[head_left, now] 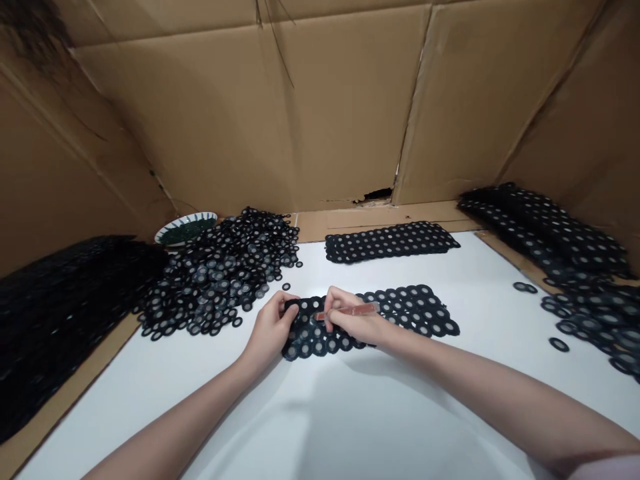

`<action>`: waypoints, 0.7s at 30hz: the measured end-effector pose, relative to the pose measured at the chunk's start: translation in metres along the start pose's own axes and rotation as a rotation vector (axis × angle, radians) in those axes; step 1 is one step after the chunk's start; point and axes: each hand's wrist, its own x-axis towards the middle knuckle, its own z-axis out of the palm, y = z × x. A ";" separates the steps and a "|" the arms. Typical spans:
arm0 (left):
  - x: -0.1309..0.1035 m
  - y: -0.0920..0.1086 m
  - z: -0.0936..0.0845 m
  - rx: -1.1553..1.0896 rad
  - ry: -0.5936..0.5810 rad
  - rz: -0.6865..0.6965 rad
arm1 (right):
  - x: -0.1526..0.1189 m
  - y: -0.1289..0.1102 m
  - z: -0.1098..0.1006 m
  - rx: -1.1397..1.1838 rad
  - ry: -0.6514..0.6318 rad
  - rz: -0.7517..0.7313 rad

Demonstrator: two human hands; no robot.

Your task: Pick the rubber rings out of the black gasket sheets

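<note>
Matting of black rings (423, 312) stretched left-to-right on the white bench (240, 413); our left hand (273, 325) pinched its left end, our right hand (353, 321) (nearer mid-length) closed around a reddish pen-like tool (364, 309).

The near edge of the table (350, 427) has free passage between the forearms (200, 407). The ring heap (220, 273) blocks the far left corner, and ring sheets (565, 227) block the right edge.
</note>
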 end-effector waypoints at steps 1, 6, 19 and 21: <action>-0.001 0.001 0.001 -0.005 -0.004 0.001 | -0.001 0.000 0.001 -0.056 0.002 -0.003; -0.011 0.010 0.004 0.057 0.017 0.100 | -0.003 0.002 0.013 -0.420 0.054 -0.222; 0.004 0.001 -0.006 -0.024 -0.048 -0.098 | -0.009 -0.001 0.001 0.161 0.001 -0.022; 0.001 0.006 -0.010 -0.178 -0.177 -0.224 | -0.011 -0.003 0.003 0.115 -0.002 -0.016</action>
